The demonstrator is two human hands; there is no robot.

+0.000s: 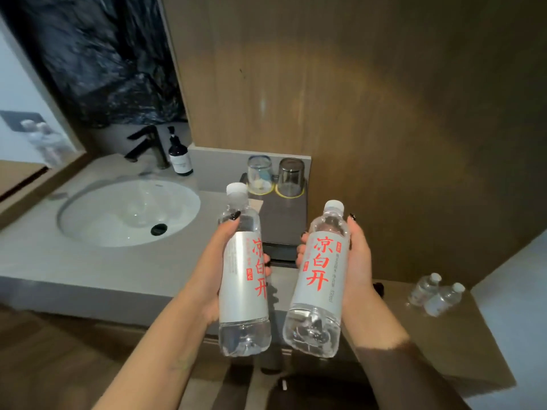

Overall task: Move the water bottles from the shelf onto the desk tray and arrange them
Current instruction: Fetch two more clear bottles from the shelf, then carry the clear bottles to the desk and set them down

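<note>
My left hand [211, 270] grips a clear water bottle [244, 279] with a white label and red characters, held upright above the counter's front edge. A second, matching bottle [321, 279], tilted slightly right, is held in my right hand [359, 261]. Both have white caps on. Behind them on the counter lies a dark tray [284, 220] carrying two upturned glasses [260, 174] at its far end. Two more water bottles [435, 294] lie on a low wooden shelf [461, 344] at the right.
A white sink basin [97, 214] with a black faucet [148, 146] fills the grey counter [74, 261] on the left. A dark pump bottle [180, 158] stands by the faucet. A wood-panelled wall rises behind the tray. A mirror hangs at upper left.
</note>
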